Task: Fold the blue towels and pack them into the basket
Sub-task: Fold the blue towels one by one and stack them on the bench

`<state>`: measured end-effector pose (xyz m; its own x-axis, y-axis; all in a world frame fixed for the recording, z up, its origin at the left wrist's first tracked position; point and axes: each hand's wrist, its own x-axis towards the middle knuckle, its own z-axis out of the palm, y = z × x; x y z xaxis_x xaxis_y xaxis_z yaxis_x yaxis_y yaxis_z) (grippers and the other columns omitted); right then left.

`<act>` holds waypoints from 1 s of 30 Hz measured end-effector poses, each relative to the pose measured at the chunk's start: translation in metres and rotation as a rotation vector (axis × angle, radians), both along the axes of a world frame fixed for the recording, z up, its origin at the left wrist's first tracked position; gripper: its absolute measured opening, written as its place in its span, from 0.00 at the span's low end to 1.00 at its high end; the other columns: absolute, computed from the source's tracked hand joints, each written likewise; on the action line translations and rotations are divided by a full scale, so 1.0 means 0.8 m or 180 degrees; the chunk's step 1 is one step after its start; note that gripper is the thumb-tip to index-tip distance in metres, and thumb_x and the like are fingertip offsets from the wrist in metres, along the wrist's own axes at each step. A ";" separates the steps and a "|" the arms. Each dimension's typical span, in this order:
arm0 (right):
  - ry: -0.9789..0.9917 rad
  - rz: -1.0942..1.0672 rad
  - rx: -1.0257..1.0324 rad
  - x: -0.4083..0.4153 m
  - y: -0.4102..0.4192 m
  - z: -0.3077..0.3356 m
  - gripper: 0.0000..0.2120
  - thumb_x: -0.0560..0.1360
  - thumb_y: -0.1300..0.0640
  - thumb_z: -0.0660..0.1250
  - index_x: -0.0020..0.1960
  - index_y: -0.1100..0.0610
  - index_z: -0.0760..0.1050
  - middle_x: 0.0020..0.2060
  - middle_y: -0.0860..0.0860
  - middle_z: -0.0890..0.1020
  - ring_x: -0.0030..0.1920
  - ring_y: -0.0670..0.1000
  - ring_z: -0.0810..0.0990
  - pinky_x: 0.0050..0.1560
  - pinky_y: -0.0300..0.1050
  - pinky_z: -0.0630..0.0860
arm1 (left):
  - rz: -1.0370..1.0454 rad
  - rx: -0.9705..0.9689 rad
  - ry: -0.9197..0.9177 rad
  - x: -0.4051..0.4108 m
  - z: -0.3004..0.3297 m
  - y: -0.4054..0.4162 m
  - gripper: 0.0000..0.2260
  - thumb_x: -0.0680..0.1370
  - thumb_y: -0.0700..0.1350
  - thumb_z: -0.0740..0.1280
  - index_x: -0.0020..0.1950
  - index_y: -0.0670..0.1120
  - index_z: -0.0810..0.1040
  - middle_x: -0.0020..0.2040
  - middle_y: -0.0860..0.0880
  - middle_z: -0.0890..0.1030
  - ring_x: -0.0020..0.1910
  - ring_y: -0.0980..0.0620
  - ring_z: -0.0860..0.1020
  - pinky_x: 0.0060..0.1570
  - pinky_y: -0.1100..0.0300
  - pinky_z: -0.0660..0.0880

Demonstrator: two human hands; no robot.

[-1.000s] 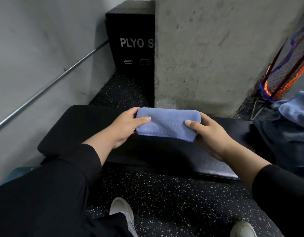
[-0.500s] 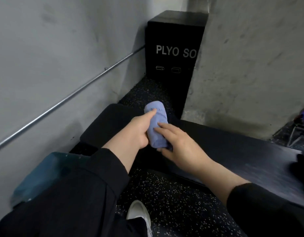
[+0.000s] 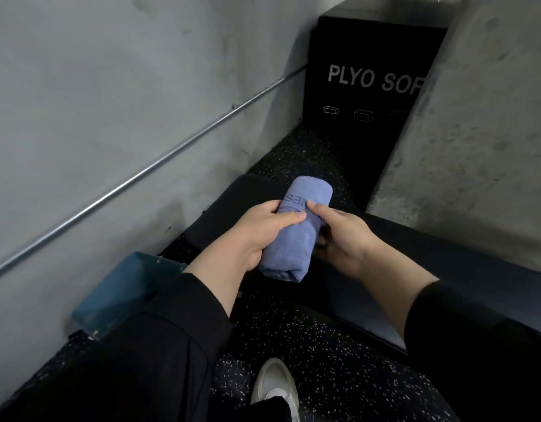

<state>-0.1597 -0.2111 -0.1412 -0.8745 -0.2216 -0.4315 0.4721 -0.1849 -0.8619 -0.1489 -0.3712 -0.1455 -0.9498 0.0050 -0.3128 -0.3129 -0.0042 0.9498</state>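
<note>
Folded blue towel (image 3: 296, 229), held above the black bench (image 3: 415, 269): left hand (image 3: 257, 236) curls around its left side while right hand (image 3: 342, 236) pinches its right side with a fingertip on top, evidently keeping the folds closed for packing.

sleeves (image 3: 159, 345): black, long | trousers: black | shoe (image 3: 275, 388): white

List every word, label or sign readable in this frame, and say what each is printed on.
"PLYO SOF", white letters cut off at the right by the grey concrete pillar, on the black foam plyo box.
Three small white box outlines, no words, below it on the same box.
Tone-on-tone letters on the folded blue towel, upside down and partly covered by the left hand and right hand: too partial to read.
</note>
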 end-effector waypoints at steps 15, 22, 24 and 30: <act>0.0594 0.0082 0.1043 -0.141 -0.149 -0.029 0.17 0.76 0.60 0.70 0.63 0.56 0.73 0.53 0.57 0.82 0.51 0.56 0.83 0.48 0.56 0.84 | 0.1500 -0.0465 0.0001 -0.017 -0.060 -0.125 0.18 0.75 0.44 0.76 0.59 0.52 0.72 0.55 0.48 0.80 0.50 0.48 0.83 0.39 0.56 0.79; 0.1771 0.0643 0.3517 -0.159 -0.167 -0.062 0.30 0.75 0.45 0.71 0.72 0.55 0.68 0.67 0.57 0.72 0.66 0.60 0.72 0.65 0.57 0.72 | 0.1342 -0.2741 0.0266 -0.017 -0.075 -0.148 0.23 0.74 0.57 0.73 0.67 0.53 0.76 0.59 0.47 0.78 0.55 0.46 0.78 0.57 0.47 0.77; 0.2559 0.0422 0.3829 -0.147 -0.166 -0.060 0.28 0.76 0.47 0.70 0.72 0.51 0.68 0.70 0.54 0.69 0.68 0.59 0.68 0.65 0.60 0.69 | 0.1154 -0.3213 0.0643 -0.014 -0.072 -0.145 0.22 0.77 0.54 0.71 0.71 0.52 0.76 0.67 0.46 0.74 0.64 0.43 0.74 0.64 0.45 0.72; 0.3295 0.1724 0.4027 -0.130 -0.150 -0.077 0.19 0.84 0.55 0.54 0.73 0.47 0.71 0.77 0.44 0.66 0.78 0.48 0.58 0.77 0.61 0.53 | 0.0034 -0.3792 0.0541 -0.013 -0.076 -0.134 0.20 0.86 0.50 0.56 0.79 0.55 0.65 0.82 0.53 0.56 0.79 0.49 0.57 0.74 0.50 0.56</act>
